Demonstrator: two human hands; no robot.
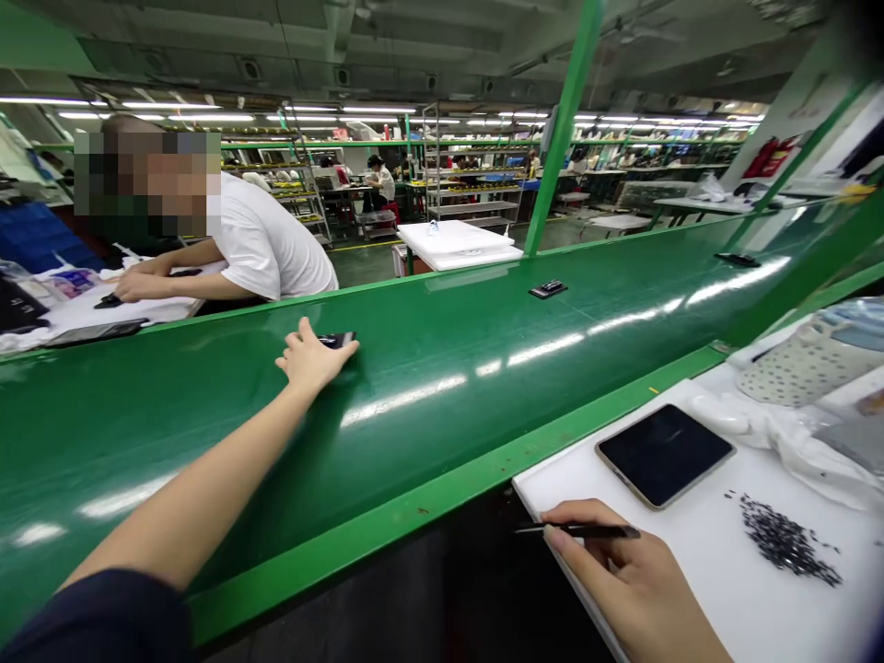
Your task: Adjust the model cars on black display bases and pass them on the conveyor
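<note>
My left hand (310, 361) reaches across the green conveyor belt (442, 368) with its fingers spread around a small black rectangular part (338, 341). The thumb lies at the part's near right edge, and my hand hides some of it. Over the corner of a white work board (697, 552), my right hand (622, 571) pinches black tweezers (594, 531), their tip pointing left. Near it on the board lie a dark-screened phone or tablet (665, 455) and a heap of tiny black pieces (784, 541).
Two more black parts (548, 289) (738, 260) lie farther along the belt. A green rail (414, 516) borders its near side, and a green post (563, 129) rises beyond it. Across the belt, a person in a white shirt (266, 235) works. White plastic (794, 442) and a dotted bag (801, 368) lie at right.
</note>
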